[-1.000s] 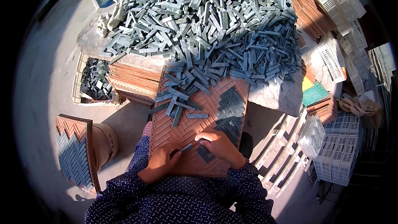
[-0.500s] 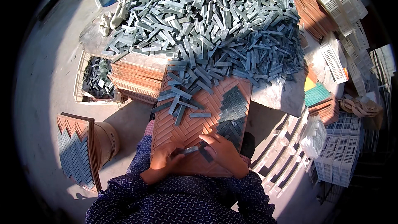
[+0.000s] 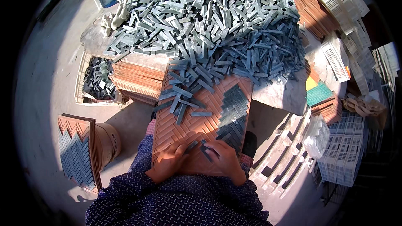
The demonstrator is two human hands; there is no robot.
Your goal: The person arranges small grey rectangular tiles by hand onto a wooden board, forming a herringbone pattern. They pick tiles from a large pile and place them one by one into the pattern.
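Observation:
An orange herringbone-grooved tray (image 3: 182, 132) lies in front of me. Dark green strip tiles (image 3: 234, 111) fill its grooves along the right side. Over the tray's near part, my left hand (image 3: 169, 159) is closed on a small grey strip tile (image 3: 192, 145), its end showing past the fingertips. My right hand (image 3: 226, 159) pinches another dark strip tile (image 3: 206, 151) between thumb and fingers, a short gap from the first. Loose strip tiles (image 3: 181, 93) lie scattered over the tray's far left part.
A large heap of strip tiles (image 3: 209, 16) covers the table beyond the tray. Stacked orange trays (image 3: 140, 77) and a crate of dark pieces (image 3: 81, 86) stand left. A tile-filled tray (image 3: 75, 159) leans by a drum (image 3: 108, 142). A pallet (image 3: 278, 159) and white crates (image 3: 341, 159) are right.
Both hands have shifted a little. The left hand's tile has turned from nearly level to a steeper slant. The right hand has come slightly lower, still pinching its tile.

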